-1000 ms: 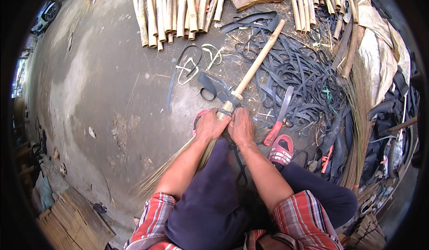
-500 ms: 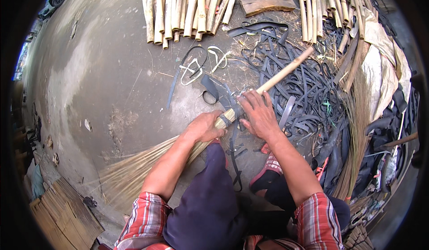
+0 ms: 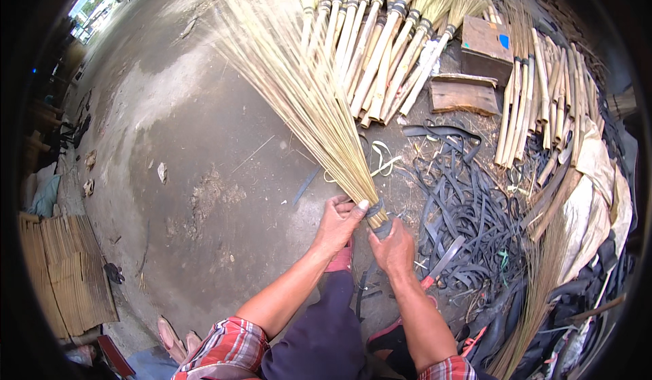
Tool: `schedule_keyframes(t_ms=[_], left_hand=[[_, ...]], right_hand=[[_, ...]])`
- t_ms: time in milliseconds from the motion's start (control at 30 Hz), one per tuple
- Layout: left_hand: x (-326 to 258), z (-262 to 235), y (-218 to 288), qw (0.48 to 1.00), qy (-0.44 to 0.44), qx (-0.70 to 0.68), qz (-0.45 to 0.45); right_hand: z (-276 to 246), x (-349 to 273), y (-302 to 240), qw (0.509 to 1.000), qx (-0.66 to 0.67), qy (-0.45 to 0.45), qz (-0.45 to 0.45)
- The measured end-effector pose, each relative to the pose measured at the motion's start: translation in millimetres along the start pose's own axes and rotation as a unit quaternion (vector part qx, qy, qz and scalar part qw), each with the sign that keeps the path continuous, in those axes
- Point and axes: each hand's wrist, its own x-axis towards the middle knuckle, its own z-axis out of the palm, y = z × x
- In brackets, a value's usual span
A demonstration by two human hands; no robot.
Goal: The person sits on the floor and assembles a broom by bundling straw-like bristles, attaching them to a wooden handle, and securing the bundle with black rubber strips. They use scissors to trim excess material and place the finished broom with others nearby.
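A broom [image 3: 343, 152] of long straw-coloured bristles points away from me, its bristles fanning out toward the far left. Black rubber strip binds the bristles' narrow base [image 3: 374, 209]. My left hand [image 3: 337, 225] is closed at the left side of that base, its thumb pressed by the binding. Just below, my right hand [image 3: 395, 249] wraps round the dark-bound neck of the same broom. The broom's handle is hidden behind my right hand and forearm.
Finished brooms [image 3: 380, 47] lie in a row at the far side. Right of them are a cardboard box [image 3: 487, 44], a wooden block [image 3: 464, 95] and bamboo handles [image 3: 519, 108]. Tangled black rubber strips [image 3: 458, 203] cover the floor at right, beside loose bristles [image 3: 543, 292]. A slatted mat [image 3: 71, 271] lies at left.
The broom has swung round: its bristles, earlier beside my left forearm, now point away from me. My right hand has moved nearer and gripped the neck. The view has shifted, showing the far brooms.
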Motion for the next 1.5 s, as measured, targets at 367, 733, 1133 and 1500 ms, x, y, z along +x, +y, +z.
schedule_keyframes(t_ms=[367,733,1133,1500], left_hand=[[29,7,-31,0.98,-0.162,-0.101,-0.058],[60,-13,25,0.986,0.049,0.153,0.052],[24,-41,-18,0.935,-0.349,0.064,-0.009],[-18,-2,-56,0.889,-0.419,0.158,-0.098]], right_hand=[[12,-6,8,0.997,0.051,-0.061,-0.014],[6,-18,73,0.911,0.36,-0.2,-0.021],[-34,-5,4,0.953,0.3,-0.035,0.008],[-85,107,-88,0.849,0.516,0.065,-0.099]])
